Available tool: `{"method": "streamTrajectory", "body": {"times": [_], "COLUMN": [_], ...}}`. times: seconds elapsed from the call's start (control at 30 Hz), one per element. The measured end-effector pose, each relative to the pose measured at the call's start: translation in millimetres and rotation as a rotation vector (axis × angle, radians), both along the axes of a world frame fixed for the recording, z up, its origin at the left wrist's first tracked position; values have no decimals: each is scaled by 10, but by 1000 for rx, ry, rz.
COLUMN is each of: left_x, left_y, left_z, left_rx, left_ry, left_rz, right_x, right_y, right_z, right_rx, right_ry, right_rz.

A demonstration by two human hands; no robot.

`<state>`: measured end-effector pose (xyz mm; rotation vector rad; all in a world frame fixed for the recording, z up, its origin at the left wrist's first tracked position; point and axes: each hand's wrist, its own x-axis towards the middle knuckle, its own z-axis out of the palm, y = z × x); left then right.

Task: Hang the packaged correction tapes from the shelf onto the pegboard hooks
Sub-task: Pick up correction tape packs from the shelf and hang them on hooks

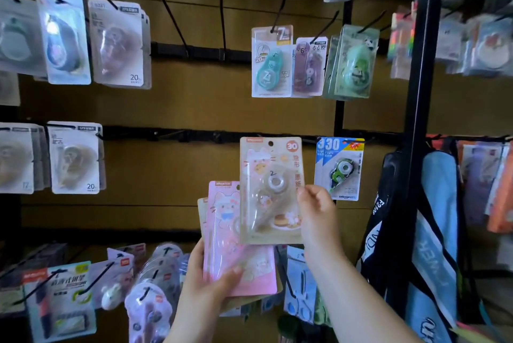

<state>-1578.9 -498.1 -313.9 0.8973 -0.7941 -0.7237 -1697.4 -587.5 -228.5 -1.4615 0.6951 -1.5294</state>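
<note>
Hands are both working in front of the brown pegboard point(177, 109). Right hand point(316, 209) is pinching a beige correction tape pack point(270, 190) by its right edge, its grip clenched on the card and holding it upright, with the punched hole at the top sitting just under the black rail point(211, 134). Left hand point(206, 281), lower and to the left of that grip, is grasping a small stack of packs point(236, 237) with a pink one in front, thumb pressing across its lower face; the beige pack is overlapping the stack's upper right corner. Just right of the right hand's grip, a blue pack point(339, 169) is hanging from the rail. Above the grip, a teal pack point(271, 63) is hanging on a black hook point(278, 13), while a bare hook point(222, 27) is jutting out up and to the left.
</note>
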Motion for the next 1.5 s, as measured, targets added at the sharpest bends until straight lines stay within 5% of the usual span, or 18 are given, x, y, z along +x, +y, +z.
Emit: {"method": "streamTrajectory", "body": {"times": [0.4, 1.5], "left_x": [11, -14], "left_y": [-166, -253], "left_z": [-28, -94], "left_rx": [61, 60], "left_ry": [-91, -52], "left_rz": [48, 20], "right_x": [-416, -389], "right_y": [-621, -724], "right_z": [104, 69], "right_rx": [63, 23], "right_ry": [-36, 44], "right_rz": [-253, -230]}}
